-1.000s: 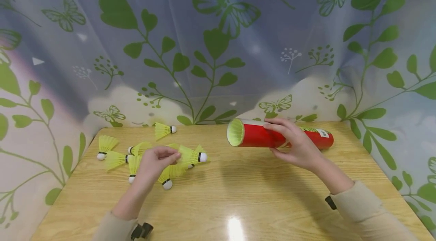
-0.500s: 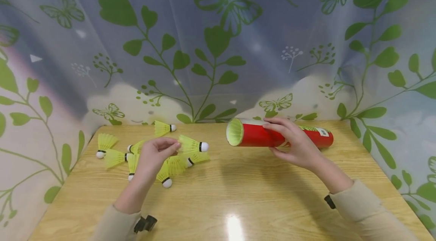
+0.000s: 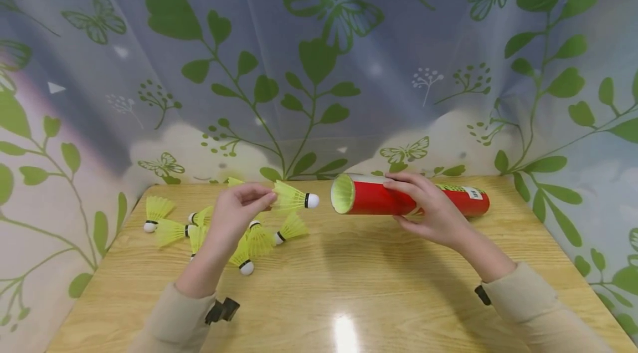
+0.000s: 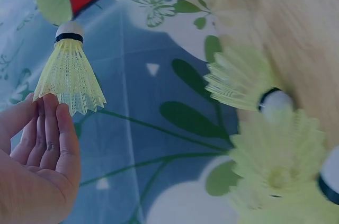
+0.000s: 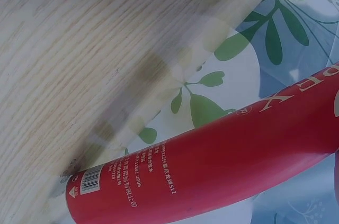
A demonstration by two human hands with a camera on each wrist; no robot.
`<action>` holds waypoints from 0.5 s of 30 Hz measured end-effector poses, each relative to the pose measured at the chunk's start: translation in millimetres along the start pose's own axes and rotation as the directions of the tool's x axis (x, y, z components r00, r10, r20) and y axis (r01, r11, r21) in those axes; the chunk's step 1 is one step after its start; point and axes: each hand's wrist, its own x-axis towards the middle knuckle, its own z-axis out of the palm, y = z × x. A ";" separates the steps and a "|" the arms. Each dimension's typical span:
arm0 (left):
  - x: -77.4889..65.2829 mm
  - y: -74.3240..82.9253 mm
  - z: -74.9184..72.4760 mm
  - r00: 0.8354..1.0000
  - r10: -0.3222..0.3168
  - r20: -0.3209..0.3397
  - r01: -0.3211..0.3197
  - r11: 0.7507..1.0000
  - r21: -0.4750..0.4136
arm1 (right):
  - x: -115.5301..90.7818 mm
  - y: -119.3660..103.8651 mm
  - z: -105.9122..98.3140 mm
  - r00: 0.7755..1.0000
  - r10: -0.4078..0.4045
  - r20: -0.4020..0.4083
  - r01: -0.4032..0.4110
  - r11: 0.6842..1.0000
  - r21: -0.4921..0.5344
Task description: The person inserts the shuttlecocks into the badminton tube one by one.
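Note:
My left hand (image 3: pixel 239 211) pinches a yellow shuttlecock (image 3: pixel 291 198) by the edge of its skirt, above the table. Its white cork points right, just short of the mouth of a red tube (image 3: pixel 371 198). In the left wrist view the thumb and fingertips grip the shuttlecock (image 4: pixel 69 75) at the skirt's rim. My right hand (image 3: pixel 433 211) holds the tube around its middle, with the open end facing left and raised a little. Yellow-green ribs show inside that mouth. In the right wrist view the tube (image 5: pixel 212 166) shows its printed barcode end; the hand is almost wholly out of frame.
Several loose yellow shuttlecocks lie on the left of the wooden table (image 3: pixel 309 297), some overlapping, such as one shuttlecock (image 3: pixel 157 211) near the left edge. One at the back is mostly hidden by my left hand. A patterned curtain (image 3: pixel 259 65) hangs right behind the table.
My left hand has lifted the shuttlecock up from the pile and carried it right, towards the tube's mouth. The right hand and the tube have stayed almost still.

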 end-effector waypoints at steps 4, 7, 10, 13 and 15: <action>1.8 13.9 3.9 0.998 0.055 0.016 -0.055 0.998 -0.025 | 0.1 -0.4 0.2 1.000 0.005 0.000 -0.005 1.000 -0.007; 2.7 23.4 7.6 0.996 0.086 0.024 -0.085 0.996 -0.036 | 0.3 -0.8 0.6 1.000 0.008 0.000 -0.008 1.000 -0.012; 3.1 32.2 11.7 0.994 0.101 0.029 -0.100 0.994 -0.043 | 0.7 -1.4 0.7 1.000 0.010 0.004 -0.010 1.000 -0.020; 3.4 39.6 16.4 0.992 0.122 0.030 -0.121 0.991 -0.051 | 1.1 -2.2 0.7 1.000 0.010 0.007 -0.010 1.000 -0.024; 3.2 43.6 19.8 0.989 0.140 0.034 -0.138 0.989 -0.061 | 1.7 -2.8 0.7 1.000 0.008 0.006 -0.008 1.000 -0.016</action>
